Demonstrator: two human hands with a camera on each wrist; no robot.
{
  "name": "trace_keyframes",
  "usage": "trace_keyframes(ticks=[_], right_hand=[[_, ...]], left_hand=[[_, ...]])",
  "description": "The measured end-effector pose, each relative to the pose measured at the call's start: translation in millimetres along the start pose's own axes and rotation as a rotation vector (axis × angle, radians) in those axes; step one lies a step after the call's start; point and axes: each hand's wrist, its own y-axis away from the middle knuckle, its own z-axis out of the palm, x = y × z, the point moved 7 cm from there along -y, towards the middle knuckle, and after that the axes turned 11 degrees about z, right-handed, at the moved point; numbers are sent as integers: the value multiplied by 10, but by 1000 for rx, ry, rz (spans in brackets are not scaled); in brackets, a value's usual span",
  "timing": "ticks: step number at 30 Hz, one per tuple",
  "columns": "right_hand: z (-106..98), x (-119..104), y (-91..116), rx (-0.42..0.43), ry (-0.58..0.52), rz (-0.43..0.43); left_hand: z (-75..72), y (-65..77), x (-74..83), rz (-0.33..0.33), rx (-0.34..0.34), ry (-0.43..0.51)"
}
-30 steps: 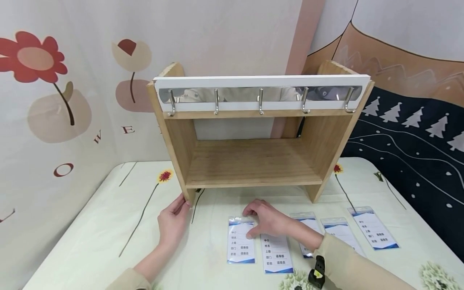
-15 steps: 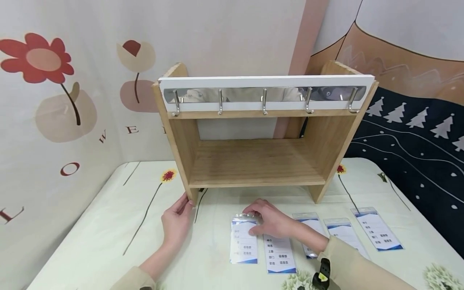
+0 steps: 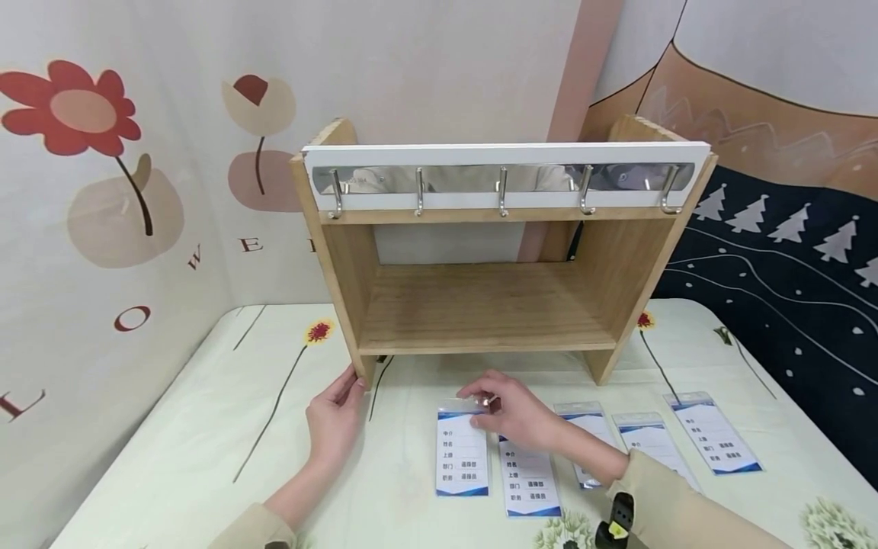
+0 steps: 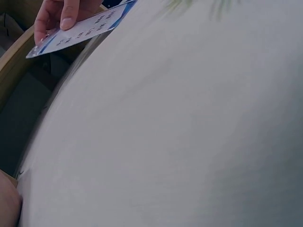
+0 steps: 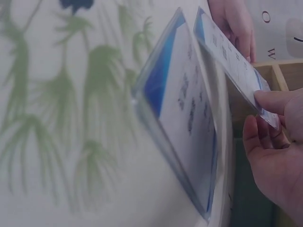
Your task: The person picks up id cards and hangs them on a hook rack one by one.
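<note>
My right hand [image 3: 514, 412] pinches the top edge of a badge in a clear plastic sleeve [image 3: 463, 457], white with blue corners and printed lines. Thumb in front and fingers behind it show in the right wrist view, where the badge [image 5: 232, 56] slants above the table. The left wrist view catches the same badge [image 4: 87, 29] edge-on. My left hand [image 3: 334, 419] holds the lower front left leg of a wooden shelf [image 3: 480, 305], thumb and fingers at the leg. A second badge [image 3: 528, 484] lies just right of the held one, partly hidden by my right hand.
Several more sleeved badges, such as the far right one [image 3: 715, 433], lie on the flowered tablecloth [image 3: 405, 457]. Across the shelf's upper front runs a white rail [image 3: 453, 156] with several metal hooks [image 3: 503, 191]. A patterned curtain [image 3: 439, 76] hangs behind.
The top of the badge in my right hand has come up slightly, and the glare on it is gone. My left hand stays at the shelf leg. The head view has shifted slightly.
</note>
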Motion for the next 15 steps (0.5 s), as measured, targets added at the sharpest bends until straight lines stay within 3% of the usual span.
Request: trace_keyframes(ticks=[6,15], right_hand=[[-29,-61,4,7,-62,-42],[-71,-93,12,-14,-93,-1]], left_hand=[[-11,6,0,-8,0,-9],[-7,-4,-6,-2,21,-43]])
